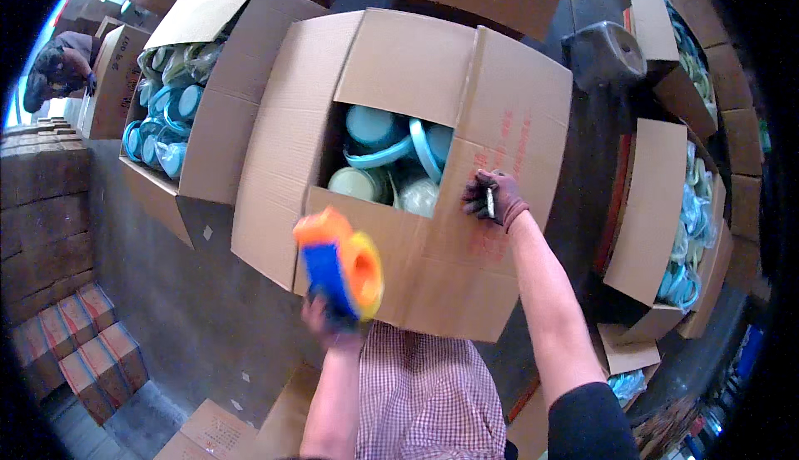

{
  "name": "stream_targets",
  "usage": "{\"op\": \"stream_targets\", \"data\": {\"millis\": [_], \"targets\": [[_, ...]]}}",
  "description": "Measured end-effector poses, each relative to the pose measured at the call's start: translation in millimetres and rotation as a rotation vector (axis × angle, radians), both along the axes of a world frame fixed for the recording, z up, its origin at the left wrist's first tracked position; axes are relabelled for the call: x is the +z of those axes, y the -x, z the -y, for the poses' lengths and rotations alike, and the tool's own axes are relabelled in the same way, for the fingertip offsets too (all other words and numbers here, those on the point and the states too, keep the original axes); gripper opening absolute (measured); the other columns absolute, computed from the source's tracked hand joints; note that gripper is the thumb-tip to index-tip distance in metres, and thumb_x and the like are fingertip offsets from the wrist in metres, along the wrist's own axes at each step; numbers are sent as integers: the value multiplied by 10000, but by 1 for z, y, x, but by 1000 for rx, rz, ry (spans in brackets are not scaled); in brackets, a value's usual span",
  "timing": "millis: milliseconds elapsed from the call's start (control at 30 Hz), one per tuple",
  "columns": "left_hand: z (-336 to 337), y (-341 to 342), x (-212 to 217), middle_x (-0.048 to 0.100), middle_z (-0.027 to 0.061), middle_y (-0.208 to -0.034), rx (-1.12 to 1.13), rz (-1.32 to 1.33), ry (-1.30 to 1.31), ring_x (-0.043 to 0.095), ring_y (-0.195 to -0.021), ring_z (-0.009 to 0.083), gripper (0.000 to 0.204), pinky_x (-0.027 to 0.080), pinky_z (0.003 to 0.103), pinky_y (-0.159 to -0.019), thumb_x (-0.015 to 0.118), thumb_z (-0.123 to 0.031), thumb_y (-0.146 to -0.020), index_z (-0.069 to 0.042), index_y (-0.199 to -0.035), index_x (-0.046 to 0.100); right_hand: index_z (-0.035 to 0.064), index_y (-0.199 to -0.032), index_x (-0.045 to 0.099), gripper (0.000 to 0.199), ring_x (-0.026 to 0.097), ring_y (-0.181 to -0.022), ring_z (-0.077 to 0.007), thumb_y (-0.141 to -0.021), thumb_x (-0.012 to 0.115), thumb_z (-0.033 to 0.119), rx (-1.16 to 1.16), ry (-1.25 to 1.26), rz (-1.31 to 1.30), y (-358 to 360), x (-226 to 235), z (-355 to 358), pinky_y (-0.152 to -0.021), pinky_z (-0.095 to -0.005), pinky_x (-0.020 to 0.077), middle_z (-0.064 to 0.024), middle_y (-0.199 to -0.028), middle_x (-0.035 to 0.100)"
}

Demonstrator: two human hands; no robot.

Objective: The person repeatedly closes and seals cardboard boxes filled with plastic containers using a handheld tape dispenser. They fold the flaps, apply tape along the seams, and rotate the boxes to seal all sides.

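A large cardboard box [275, 169] stands in front of me with its flaps spread out. Through its opening show teal-lidded containers [370, 126] with teal handles, and a pale green lid [353, 184]. My left hand [330, 320], gloved and blurred, is closed round an orange and blue tape dispenser [329, 269] with a yellow roll, held over the near left corner of the box. My gloved right hand [494, 197] is over the right flap [533, 111], its fingers closed round a thin, light-coloured, pen-like stick [490, 203].
Another open box [220, 119] of teal containers stands at the left, and one more [645, 210] at the right. A grey plastic stool [606, 54] is at the far right. Flat cartons [91, 339] are stacked at lower left. A person [62, 69] bends over a box at far left.
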State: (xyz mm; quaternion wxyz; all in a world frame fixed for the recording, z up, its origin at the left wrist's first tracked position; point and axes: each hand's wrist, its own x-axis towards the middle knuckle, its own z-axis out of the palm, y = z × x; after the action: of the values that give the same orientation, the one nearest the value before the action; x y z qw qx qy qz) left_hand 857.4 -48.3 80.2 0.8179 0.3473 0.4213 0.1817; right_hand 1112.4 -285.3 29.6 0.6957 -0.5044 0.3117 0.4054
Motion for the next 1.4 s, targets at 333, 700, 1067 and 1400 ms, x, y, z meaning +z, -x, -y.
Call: {"op": "stream_targets", "data": {"millis": [333,700,1067,1400], "targets": [[-183,188,-117,544,67,-1098,340,-452,171,538,-983,241,483,436,409,-841,438,-486,-849,-115,-1152,496,65,-727,510,218,552,-656,-260,-811,558,261,-110,-52,-43,10,-51,-34,-454,-348,426,-87,-705,530],[-146,50,-56,491,53,-1199,286,-185,181,470,-1100,238,500,371,402,-946,419,-439,-857,-105,-1229,437,9,-784,560,267,566,-623,-260,-812,554,274,-38,38,-70,-6,-39,-19,-512,-369,474,-117,-707,571],[36,-94,-4,514,57,-1146,381,-260,18,493,-1052,207,465,380,373,-948,484,-356,-853,-58,-1209,449,-29,-825,560,203,628,-641,-292,-805,578,172,170,12,-249,-16,-37,-15,-471,-403,521,-172,-801,617],[121,-108,-52,497,69,-1024,482,-476,-163,496,-903,178,415,418,324,-825,524,-315,-831,-20,-1116,461,-5,-900,587,306,588,-616,-198,-852,497,284,495,-144,-78,-136,11,-102,-487,-305,473,-132,-789,615]]}}
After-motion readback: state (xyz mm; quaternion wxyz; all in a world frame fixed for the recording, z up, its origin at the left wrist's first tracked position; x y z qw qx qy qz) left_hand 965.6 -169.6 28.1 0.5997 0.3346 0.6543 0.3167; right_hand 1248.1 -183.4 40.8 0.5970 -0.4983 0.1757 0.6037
